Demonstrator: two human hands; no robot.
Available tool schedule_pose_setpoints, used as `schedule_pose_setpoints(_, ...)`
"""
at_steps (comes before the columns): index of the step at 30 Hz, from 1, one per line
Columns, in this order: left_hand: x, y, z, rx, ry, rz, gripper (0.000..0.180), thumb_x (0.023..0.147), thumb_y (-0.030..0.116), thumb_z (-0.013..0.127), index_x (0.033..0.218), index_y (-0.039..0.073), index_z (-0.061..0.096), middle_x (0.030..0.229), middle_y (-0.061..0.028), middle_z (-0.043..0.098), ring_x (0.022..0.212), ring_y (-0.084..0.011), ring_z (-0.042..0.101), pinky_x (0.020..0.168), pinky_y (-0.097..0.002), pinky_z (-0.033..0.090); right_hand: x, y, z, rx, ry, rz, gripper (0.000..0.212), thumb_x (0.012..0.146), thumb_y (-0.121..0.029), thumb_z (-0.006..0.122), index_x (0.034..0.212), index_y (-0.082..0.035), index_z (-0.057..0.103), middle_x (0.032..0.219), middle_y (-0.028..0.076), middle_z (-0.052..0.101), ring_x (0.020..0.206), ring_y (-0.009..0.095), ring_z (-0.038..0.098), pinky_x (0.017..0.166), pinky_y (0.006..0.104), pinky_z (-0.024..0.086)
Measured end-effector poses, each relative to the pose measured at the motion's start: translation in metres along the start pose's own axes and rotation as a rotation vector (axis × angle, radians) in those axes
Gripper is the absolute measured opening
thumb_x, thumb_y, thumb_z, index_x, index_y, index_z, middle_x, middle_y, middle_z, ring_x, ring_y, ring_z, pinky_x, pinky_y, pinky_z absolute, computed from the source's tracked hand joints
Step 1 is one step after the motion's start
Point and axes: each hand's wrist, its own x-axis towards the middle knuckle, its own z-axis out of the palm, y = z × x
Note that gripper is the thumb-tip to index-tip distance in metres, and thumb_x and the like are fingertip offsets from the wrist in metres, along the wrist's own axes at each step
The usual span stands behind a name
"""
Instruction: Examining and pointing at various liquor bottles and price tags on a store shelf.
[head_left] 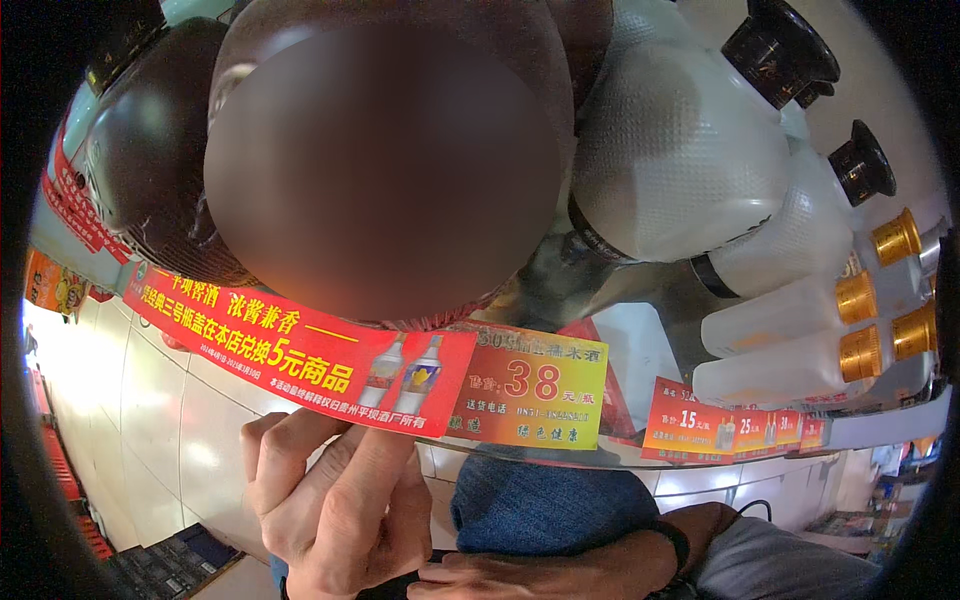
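My left hand [345, 505] is closed at the lower edge of a red promotional label strip [300, 360] with yellow and white print. Its fingers are curled, and some fingertips are hidden by the strip. The strip runs along a shelf's front edge, and a red-and-yellow price label [530, 390] joins its right end. Low in the picture, my right hand [500, 578] lies beside the left one, over my lap. Its fingers stretch leftward, partly cut off by the frame, and nothing shows in them. A black band circles that wrist.
Large dark brown rounded bottles [155, 150] stand above the strip, one blurred over. Right of them are white textured bottles [680, 140] with black caps and smaller frosted bottles [770, 330] with gold caps. More red price labels [735, 420] line the glass shelf edge. Below is a tiled floor [200, 440].
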Motion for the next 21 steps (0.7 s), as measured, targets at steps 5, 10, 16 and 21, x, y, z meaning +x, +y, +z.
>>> schedule_pose_setpoints(5, -0.002, 0.0, -0.008, 0.096, -0.026, -0.02, 0.043, 0.078, 0.004, 0.073, 0.12, -0.005, 0.067, 0.106, -0.0192, 0.076, 0.093, -0.0378, 0.066, 0.087, -0.0464, 0.051, 0.004, -0.002, -0.004, 0.028, -0.02, -0.04, 0.032, 0.096, -0.032, 0.065, 0.097, -0.001, 0.057, 0.09, 0.011, 0.057, 0.089, 0.024, 0.058, 0.083, 0.0366, 0.048)
schedule_pose_setpoints(10, 0.002, -0.006, 0.009, 0.151, -0.073, -0.026, 0.045, 0.081, 0.016, 0.08, 0.119, -0.004, 0.067, 0.108, -0.0182, 0.077, 0.097, -0.0398, 0.066, 0.087, -0.0491, 0.05, -0.002, 0.006, -0.01, 0.019, -0.032, 0.015, 0.031, 0.097, -0.032, 0.065, 0.096, -0.001, 0.058, 0.089, 0.011, 0.057, 0.088, 0.024, 0.058, 0.082, 0.0367, 0.048)
schedule_pose_setpoints(16, 0.001, -0.004, 0.0, 0.118, -0.041, -0.007, 0.054, 0.077, 0.03, 0.088, 0.116, -0.002, 0.068, 0.108, -0.0146, 0.077, 0.097, -0.039, 0.065, 0.078, -0.0455, 0.048, 0.001, 0.001, -0.006, -0.005, -0.02, -0.008, 0.031, 0.096, -0.032, 0.065, 0.096, -0.001, 0.058, 0.089, 0.012, 0.058, 0.089, 0.024, 0.059, 0.082, 0.0365, 0.048)
schedule_pose_setpoints(21, 0.003, 0.0, -0.001, 0.168, -0.035, -0.05, 0.064, 0.07, 0.037, 0.093, 0.117, 0.0, 0.068, 0.108, -0.0138, 0.077, 0.096, -0.0358, 0.065, 0.078, -0.0439, 0.049, 0.0, -0.001, -0.009, -0.031, -0.026, -0.017, 0.031, 0.096, -0.032, 0.065, 0.096, -0.001, 0.058, 0.089, 0.011, 0.058, 0.089, 0.024, 0.059, 0.083, 0.0361, 0.048)
